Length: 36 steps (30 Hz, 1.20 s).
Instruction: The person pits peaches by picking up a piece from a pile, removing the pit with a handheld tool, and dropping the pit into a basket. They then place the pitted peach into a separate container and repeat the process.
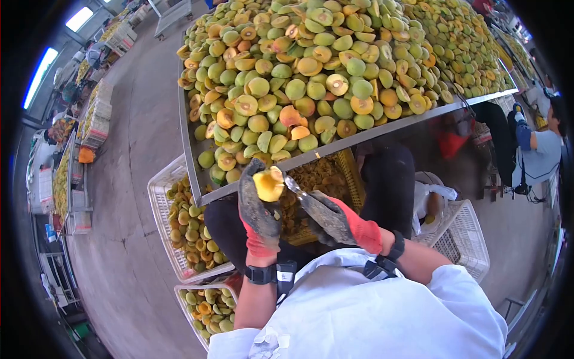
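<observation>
A worker's gloved left hand (258,206) closes around a yellow fruit half (268,185), held just in front of the rim of a metal table (359,139) that is heaped with green and yellow halved fruit (311,78). The gloved right hand (332,218) is clenched on a slim metal tool (294,185) whose tip touches the fruit half's edge — both hands above a yellow crate (350,173) of brownish scraps. White crates (164,203) of cut fruit stand on the floor at left — another person (538,155) sits well apart at right.
</observation>
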{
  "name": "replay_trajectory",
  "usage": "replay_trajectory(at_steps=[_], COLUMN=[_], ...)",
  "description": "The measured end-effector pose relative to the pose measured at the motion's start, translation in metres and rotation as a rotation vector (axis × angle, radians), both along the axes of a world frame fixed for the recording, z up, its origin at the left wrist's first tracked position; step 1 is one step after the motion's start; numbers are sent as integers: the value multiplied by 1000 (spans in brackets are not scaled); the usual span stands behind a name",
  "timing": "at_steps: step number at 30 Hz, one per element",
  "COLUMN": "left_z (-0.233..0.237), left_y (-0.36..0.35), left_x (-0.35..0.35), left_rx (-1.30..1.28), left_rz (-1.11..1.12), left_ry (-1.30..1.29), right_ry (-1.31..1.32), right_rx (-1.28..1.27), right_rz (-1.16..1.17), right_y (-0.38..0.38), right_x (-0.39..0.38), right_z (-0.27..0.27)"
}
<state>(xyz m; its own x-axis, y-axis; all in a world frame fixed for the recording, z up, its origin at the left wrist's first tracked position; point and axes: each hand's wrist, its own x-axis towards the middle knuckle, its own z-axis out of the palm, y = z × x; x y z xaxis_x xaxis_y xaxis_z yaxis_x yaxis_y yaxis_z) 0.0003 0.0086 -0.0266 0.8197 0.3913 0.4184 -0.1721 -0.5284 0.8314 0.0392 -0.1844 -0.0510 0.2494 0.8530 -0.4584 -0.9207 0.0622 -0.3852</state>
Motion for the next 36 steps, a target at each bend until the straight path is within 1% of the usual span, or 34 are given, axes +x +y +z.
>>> replay_trajectory(at_steps=[2, 3, 4, 6, 7, 9, 10, 12, 13, 14, 16, 17, 18, 19, 20, 21, 22, 23, 24, 25, 26, 27, 28, 29, 30, 31, 32, 34, 35, 36], left_z=[10, 6, 3, 1, 0, 4, 7, 16, 20, 20, 15, -10, -13, -16, -17, -15, -17, -21, -20, -17, -12, -6, -3, 0, 3, 13, 12, 12, 14, 13], left_y=[-23, -29, -40, -36, -32, -21, -16, -7, -2, 1, 7, 13, 8, -1, -8, -10, -8, -5, -4, -5, -7, -9, -11, -13, -15, -16, -14, -10, -8, -8], left_x=[2, -2, -4, -8, -9, -11, -13, -16, -16, -16, -19, -25, -30, -34, -36, -35, -34, -33, -31, -30, -31, -30, -29, -28, -27, -27, -29, -33, -33, -34], left_rx=[-567, -813, -735, -558, -562, -963, -964, -1136, -1334, -1333, -28, -64, -63, -191, -317, -158, -158, -635, -1113, -1113, -1212, -1309, -1309, -1269, -1229, -1295, -1296, -1263, -1263, -1263], left_rz=[-138, -142, -153, -223, -223, -403, -402, -486, -474, -475, -410, -393, -391, -255, -117, -55, -50, -60, -69, -68, -148, -231, -233, -264, -294, -323, -323, -404, -402, -402], left_ry=[-17, 50, 49, 130, 133, 391, 392, 467, 465, 465, 344, 171, 171, 153, 134, 114, 114, 154, 189, 188, 181, 174, 174, 192, 208, 265, 264, 353, 386, 385], right_ry=[-75, -419, -419, -390, -387, -443, -442, -695, -695, -716, -735, -797, -860, -772, -773, -955, -1136, -1136, -1266, -1396, -1397, -1270, -1144, -1145, -1228, -1312, -1312, -1204, -1204, -1145], right_rx=[-45, -257, -261, -231, -235, -300, -300, -352, -351, -390, -427, -447, -468, -430, -427, -444, -459, -456, -430, -403, -402, -371, -340, -341, -393, -445, -445, -496, -497, -419], right_rz=[-179, -184, -188, -341, -341, -352, -351, -320, -322, -306, -288, -299, -307, -330, -327, -285, -239, -234, -258, -284, -284, -274, -265, -267, -247, -225, -223, -109, -108, -175], right_y=[18, 27, 28, 29, 27, 24, 23, 20, 18, 16, 14, 14, 14, 16, 14, 11, 10, 11, 12, 13, 14, 16, 17, 16, 15, 13, 11, 8, 8, 9], right_x=[-5, -7, -9, -15, -16, -16, -17, -17, -15, -13, -11, -11, -11, -13, -15, -16, -17, -19, -20, -21, -23, -25, -26, -26, -25, -24, -23, -21, -23, -25], right_z=[15, 31, 27, 18, 18, 22, 17, 9, 10, 13, 19, 20, 21, 18, 16, 15, 14, 15, 16, 17, 16, 12, 9, 7, 5, 5, 6, 13, 10, 7])
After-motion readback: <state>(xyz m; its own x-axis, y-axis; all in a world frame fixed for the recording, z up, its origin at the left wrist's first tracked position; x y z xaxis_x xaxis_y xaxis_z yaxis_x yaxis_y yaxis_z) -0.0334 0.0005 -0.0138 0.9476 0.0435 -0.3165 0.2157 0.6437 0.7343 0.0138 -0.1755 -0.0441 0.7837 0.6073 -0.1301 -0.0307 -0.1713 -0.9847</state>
